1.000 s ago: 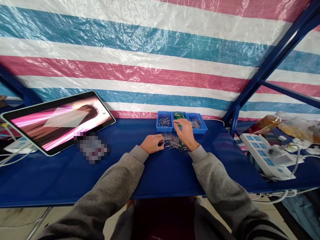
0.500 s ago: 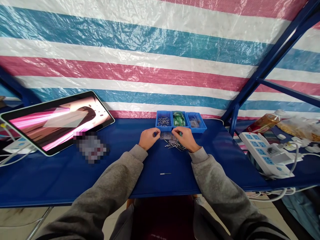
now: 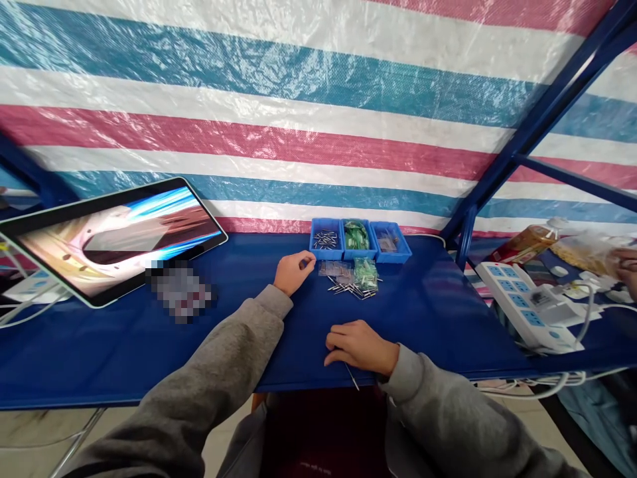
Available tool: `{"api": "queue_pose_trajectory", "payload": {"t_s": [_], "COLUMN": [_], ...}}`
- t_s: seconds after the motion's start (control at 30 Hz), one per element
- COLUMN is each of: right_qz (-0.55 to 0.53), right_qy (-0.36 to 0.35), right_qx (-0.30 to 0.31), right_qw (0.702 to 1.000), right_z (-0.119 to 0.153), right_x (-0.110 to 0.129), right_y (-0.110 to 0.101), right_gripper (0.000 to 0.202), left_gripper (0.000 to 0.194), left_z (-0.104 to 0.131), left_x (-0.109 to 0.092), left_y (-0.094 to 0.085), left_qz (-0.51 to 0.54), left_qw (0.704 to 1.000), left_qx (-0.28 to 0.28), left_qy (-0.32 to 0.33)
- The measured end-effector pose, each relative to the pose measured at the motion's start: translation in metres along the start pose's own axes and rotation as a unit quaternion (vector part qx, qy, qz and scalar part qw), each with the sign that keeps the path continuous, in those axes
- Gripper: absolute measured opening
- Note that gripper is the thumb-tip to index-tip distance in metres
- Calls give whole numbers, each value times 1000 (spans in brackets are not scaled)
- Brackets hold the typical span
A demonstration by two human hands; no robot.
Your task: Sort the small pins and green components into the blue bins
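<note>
My left hand (image 3: 294, 272) is closed in a pinch just in front of the left blue bin; anything between its fingertips is too small to make out. Close to the table's front edge, my right hand (image 3: 361, 346) has its fingers closed on a small screwdriver (image 3: 353, 378), whose thin shaft slants out below the palm. Between the bins and my hands lie small clear bags of brownish parts (image 3: 334, 269), a bag of green parts (image 3: 365, 272) and a pile of metal pins (image 3: 348, 288).
Three blue bins (image 3: 326, 255) stand in a row at the back, holding metal pins, green bags and clear bags. A tilted screen (image 3: 119, 242) and a blurred-out item (image 3: 182, 293) are at left. At right are a power strip (image 3: 522, 302), a bottle (image 3: 525, 242) and another person's hand (image 3: 626, 265).
My right hand has left the bag of green parts, come toward the front edge and taken hold of the screwdriver, which has turned. My left hand stays nearly still. Another person's hand has appeared at right.
</note>
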State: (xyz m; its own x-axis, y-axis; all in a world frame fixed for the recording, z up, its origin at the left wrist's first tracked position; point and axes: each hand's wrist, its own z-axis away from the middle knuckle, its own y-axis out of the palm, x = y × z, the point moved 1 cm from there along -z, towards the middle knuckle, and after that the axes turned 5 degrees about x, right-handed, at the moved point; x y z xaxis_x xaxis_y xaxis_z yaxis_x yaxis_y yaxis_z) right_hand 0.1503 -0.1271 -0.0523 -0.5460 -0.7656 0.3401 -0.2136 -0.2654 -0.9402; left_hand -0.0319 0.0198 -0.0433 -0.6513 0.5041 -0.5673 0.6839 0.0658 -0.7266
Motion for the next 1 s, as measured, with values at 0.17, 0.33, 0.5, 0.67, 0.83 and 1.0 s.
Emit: {"api": "queue_pose_trajectory", "payload": {"t_s": [0.17,0.33,0.5,0.67,0.83,1.0], "right_qz": [-52,13,64,76,53,38], "right_qy": [60,195,265,287,288,289], "right_qx": [-64,-89,-9,-15,-40,-62], "right_qw": [995,977,962,955,955,955], "right_z": [-12,-32,-52,-55,-50,-49], "right_x": [-25,-55,-71,-72,-73,-74], "right_y": [-21,-60,-69,-66,-65,-63], "right_gripper": [22,9,8,12,9,13], "left_gripper": [15,15,13,17,22,20], "left_z": [1,2,5,9,10,9], "left_x": [0,-4,-8,-12,-13,-15], "left_y": [1,1,4,8,17,21], "left_qz": [4,-7,-22,-52,-110,-145], "left_qw": [1000,999,989,977,960,954], "left_qx": [9,40,113,164,196,194], "left_qy": [9,36,88,130,165,176]}}
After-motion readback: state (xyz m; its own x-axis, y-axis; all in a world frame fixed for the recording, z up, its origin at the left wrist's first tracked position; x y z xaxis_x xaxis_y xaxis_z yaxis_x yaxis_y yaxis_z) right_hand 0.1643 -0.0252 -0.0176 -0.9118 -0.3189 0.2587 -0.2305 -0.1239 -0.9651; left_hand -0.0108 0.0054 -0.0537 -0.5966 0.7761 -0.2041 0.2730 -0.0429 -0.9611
